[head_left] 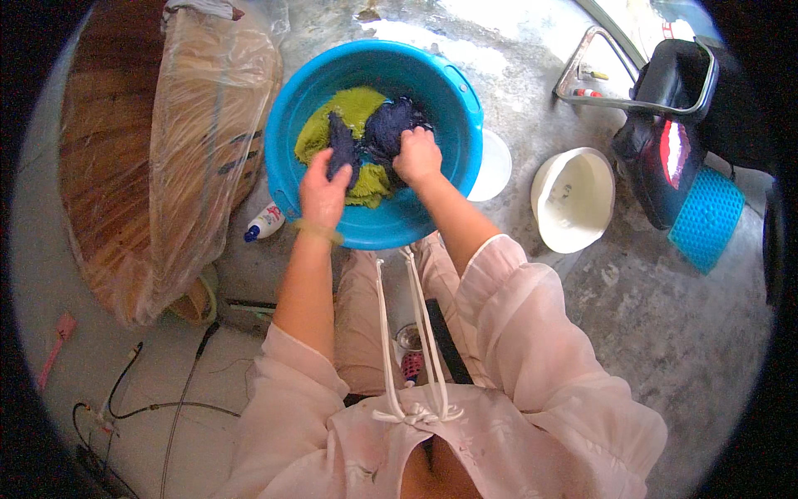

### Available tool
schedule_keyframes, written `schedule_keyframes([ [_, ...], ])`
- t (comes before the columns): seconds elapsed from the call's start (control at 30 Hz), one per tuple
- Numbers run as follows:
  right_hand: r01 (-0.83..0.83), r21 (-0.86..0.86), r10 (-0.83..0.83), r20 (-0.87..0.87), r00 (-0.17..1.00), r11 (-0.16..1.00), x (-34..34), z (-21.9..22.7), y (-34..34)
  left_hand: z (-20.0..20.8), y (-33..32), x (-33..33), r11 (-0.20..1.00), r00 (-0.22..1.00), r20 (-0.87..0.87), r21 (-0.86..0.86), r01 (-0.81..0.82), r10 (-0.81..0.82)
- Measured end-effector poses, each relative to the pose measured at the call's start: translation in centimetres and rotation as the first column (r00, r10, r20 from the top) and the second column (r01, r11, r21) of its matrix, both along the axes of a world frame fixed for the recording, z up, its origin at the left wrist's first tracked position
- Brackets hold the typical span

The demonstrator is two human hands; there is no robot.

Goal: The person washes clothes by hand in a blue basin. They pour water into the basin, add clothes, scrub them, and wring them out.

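Observation:
A round blue basin (455, 179) stands in front of me, with wet cloth lying in it. Dark navy cloth (391, 125) is bunched over a yellow-green, textured cloth (320, 129). My left hand (322, 198) is closed on a dark strip of the navy cloth, its thumb toward the middle of the basin. On the right side, my right hand (417, 156) grips the bunched navy cloth with curled fingers; its fingertips are partly hidden. Whether both dark parts belong to one piece, I cannot tell.
A white bottle with a blue cap (264, 223) lies left of the basin. To the right are a white lid-like disc (492, 166), a cream basin (573, 200) and a blue perforated mat (706, 219). Plastic-wrapped wooden board (116, 158) leans at left; cables (179, 405) lie below.

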State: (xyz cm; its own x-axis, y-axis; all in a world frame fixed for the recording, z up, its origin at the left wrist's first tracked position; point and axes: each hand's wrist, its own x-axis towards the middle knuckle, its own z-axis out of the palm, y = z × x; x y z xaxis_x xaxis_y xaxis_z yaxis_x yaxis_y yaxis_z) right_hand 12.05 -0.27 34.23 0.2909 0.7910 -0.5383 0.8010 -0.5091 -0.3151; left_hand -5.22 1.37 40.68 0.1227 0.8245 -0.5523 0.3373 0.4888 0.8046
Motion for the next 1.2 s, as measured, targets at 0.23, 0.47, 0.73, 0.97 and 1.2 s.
schedule_keyframes([
  [0.23,0.232,0.292,-0.225,-0.058,0.973,0.928,-1.1,0.4,-0.1,-1.9,-1.2,1.7,0.959,0.835,-0.511,0.066,0.276,-0.205],
  [0.47,0.276,0.27,-0.264,-0.083,0.961,0.922,0.7,1.6,0.8,-0.8,0.9,1.8,0.855,0.881,0.303,-0.483,-0.187,0.364],
  [0.73,0.109,0.278,-0.107,-0.023,0.994,0.954,0.9,2.1,0.1,-1.6,0.5,2.8,0.767,0.861,0.293,-0.622,-0.159,0.416],
  [0.97,0.176,0.313,-0.199,0.042,0.979,0.933,1.7,2.1,0.8,-2.4,0.4,2.4,0.749,0.84,0.318,-0.646,-0.146,0.439],
  [1.2,0.389,0.426,-0.345,-0.179,0.921,0.817,2.1,0.8,0.4,-2.0,0.4,3.2,0.662,0.826,0.286,-0.737,-0.135,0.486],
])
